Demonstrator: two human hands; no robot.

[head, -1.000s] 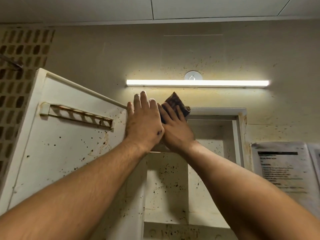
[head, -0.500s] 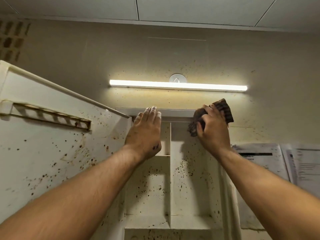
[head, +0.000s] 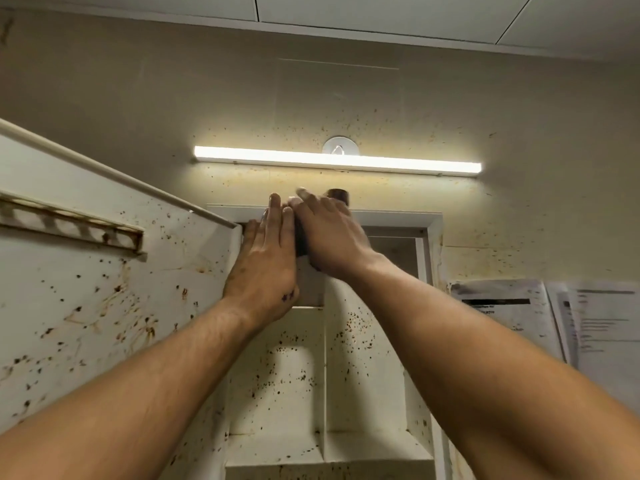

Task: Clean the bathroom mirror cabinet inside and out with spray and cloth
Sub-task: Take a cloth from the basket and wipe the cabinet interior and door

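Speckled wall (head: 138, 98), open white cabinet (head: 277, 375) brown-spotted inside and on door (head: 86, 306).

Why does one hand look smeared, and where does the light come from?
Head view: the right hand, pressing the cloth, is motion-blurred at the fingertips; the left hand is sharper. The light bar above the cabinet is blown out white and throws shadows inside.

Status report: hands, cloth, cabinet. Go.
Left hand flat on cabinet top corner, by open door. Right hand presses cloth on top frame. Shelves brown-spotted. Hands side by side; no other obstruction seen.
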